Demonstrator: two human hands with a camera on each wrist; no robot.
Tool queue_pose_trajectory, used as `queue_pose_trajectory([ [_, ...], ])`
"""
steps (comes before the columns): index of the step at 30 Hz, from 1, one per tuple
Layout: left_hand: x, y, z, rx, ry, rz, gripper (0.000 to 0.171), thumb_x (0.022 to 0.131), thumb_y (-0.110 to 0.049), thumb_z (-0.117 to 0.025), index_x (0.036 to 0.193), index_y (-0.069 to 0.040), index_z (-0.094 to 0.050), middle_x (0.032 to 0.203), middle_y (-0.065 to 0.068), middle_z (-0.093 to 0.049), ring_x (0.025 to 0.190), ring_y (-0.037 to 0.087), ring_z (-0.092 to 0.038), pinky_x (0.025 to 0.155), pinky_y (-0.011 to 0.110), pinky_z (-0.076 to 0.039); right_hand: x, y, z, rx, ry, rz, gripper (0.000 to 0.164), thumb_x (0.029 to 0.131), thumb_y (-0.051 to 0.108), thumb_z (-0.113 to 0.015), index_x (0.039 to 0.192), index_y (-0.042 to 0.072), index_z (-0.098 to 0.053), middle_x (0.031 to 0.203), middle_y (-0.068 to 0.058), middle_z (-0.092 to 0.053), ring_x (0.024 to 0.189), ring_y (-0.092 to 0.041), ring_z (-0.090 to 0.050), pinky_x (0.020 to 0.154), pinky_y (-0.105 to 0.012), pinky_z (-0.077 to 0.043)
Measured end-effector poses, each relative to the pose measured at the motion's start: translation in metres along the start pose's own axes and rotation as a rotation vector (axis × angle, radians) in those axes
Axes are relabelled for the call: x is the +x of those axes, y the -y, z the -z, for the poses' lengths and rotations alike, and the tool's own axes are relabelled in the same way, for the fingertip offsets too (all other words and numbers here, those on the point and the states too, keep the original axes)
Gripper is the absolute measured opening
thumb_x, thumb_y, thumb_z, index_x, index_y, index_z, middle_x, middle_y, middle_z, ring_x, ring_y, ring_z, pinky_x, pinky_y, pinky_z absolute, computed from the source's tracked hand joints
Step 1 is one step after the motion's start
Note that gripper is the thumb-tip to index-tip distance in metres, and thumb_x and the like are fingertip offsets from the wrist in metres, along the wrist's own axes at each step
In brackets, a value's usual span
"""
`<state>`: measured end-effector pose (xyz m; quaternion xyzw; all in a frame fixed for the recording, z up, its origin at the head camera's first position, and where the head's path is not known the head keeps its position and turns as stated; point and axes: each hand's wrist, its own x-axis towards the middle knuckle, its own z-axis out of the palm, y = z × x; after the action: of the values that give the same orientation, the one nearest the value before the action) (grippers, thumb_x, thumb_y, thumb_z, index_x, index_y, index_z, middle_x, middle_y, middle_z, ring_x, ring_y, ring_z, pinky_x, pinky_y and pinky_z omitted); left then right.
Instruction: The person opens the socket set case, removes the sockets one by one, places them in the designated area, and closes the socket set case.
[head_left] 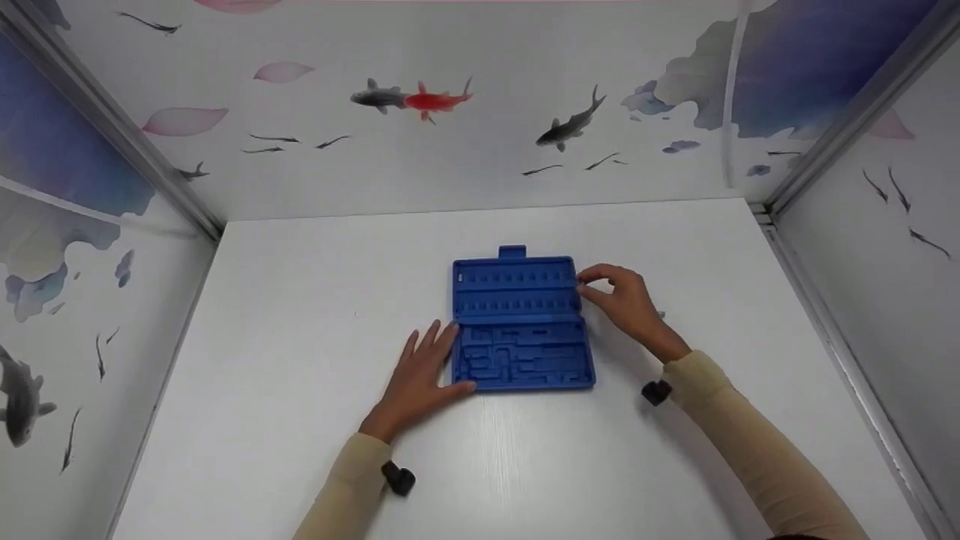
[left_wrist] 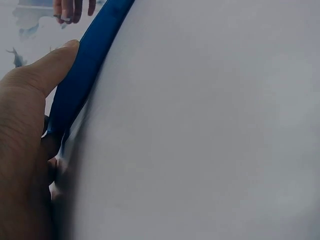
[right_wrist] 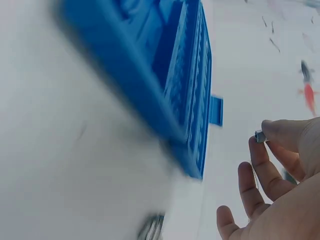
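Observation:
A blue plastic tool case (head_left: pixel 525 352) lies unfolded on the white table, with moulded slots in both halves. My left hand (head_left: pixel 420 382) rests at its lower left corner, fingers straight along the left side and thumb touching the front edge. In the left wrist view the thumb (left_wrist: pixel 55 65) lies against the blue case wall (left_wrist: pixel 82 75). Beside the upper half's right edge, my right hand (head_left: pixel 619 296) pinches a small silver metal socket (right_wrist: pixel 259 136) between thumb and index finger. A small pale piece (head_left: pixel 460 277) sits in the upper left slot.
Blurred shiny metal pieces (right_wrist: pixel 151 227) lie on the table to the right of the case, mostly hidden by my right hand in the head view. A latch tab (head_left: pixel 512 252) sticks out from the case's far edge. Printed panels (head_left: pixel 480 165) wall the table.

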<state>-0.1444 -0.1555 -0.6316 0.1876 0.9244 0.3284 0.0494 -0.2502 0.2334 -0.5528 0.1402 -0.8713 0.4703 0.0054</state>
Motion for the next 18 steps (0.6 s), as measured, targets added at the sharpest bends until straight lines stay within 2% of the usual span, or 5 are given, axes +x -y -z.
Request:
queue_pose_trajectory([
  [5, -0.002, 0.000, 0.001, -0.006, 0.002, 0.004, 0.111, 0.096, -0.075, -0.068, 0.178, -0.018, -0.020, 0.183, 0.004, -0.021, 0.171, 0.023, -0.011, 0.138, 0.049, 0.003, -0.021, -0.014, 0.023, 0.013, -0.034, -0.008, 0.024, 0.105, 0.007, -0.075, 0.126, -0.003, -0.078, 0.125, -0.018, -0.078, 0.124, -0.037, -0.066, 0.114, -0.065, -0.045],
  [10, -0.002, 0.001, 0.003, -0.014, -0.003, -0.001, 0.111, 0.096, -0.075, -0.068, 0.178, -0.017, -0.021, 0.183, 0.003, -0.022, 0.171, 0.024, -0.011, 0.138, 0.050, 0.002, -0.036, -0.029, 0.038, -0.021, -0.058, -0.011, 0.025, 0.106, 0.008, -0.075, 0.127, -0.005, -0.077, 0.124, -0.020, -0.077, 0.123, -0.040, -0.066, 0.112, -0.068, -0.046],
  [14, -0.001, 0.001, 0.003, -0.013, 0.001, -0.009, 0.111, 0.096, -0.075, -0.068, 0.178, -0.018, -0.020, 0.183, 0.003, -0.021, 0.171, 0.023, -0.010, 0.138, 0.049, 0.003, -0.048, -0.040, 0.048, -0.036, -0.062, -0.035, 0.026, 0.106, 0.009, -0.074, 0.129, -0.002, -0.077, 0.126, -0.019, -0.077, 0.126, -0.038, -0.064, 0.114, -0.068, -0.045],
  [18, -0.002, 0.001, 0.000, -0.025, 0.016, 0.010, 0.111, 0.096, -0.076, -0.067, 0.179, -0.022, -0.017, 0.184, 0.001, -0.017, 0.171, 0.020, -0.006, 0.138, 0.046, 0.006, -0.058, -0.048, 0.056, -0.062, -0.071, -0.058, 0.024, 0.106, 0.009, -0.074, 0.129, 0.001, -0.078, 0.127, -0.018, -0.076, 0.126, -0.036, -0.064, 0.113, -0.067, -0.046],
])
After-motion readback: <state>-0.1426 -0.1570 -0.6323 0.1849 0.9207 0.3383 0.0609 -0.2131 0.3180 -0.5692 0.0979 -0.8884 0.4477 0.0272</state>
